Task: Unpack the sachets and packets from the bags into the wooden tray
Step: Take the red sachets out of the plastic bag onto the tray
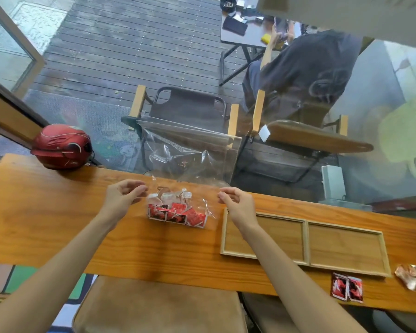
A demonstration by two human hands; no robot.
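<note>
The task looks barely begun. A clear plastic bag [178,200] lies near the far edge of the desk [58,212], with red sachets [175,213] and a few paler packets [171,195] inside it. The left hand [123,195] hovers just beside the bag's left side and the right hand [235,203] just beside its right side; on both, the fingers are curled with thumb and forefinger tips close together, but whether they pinch the thin film or are just short of it cannot be told. The wooden tray [306,239], to the right of the bag toward the near edge, has two compartments and both show bare wood. Two red sachets [347,287] lie at the near edge outside the tray, and a crumpled foil packet [410,276] lies toward the near right corner. Everything is yet to go into the tray.
</note>
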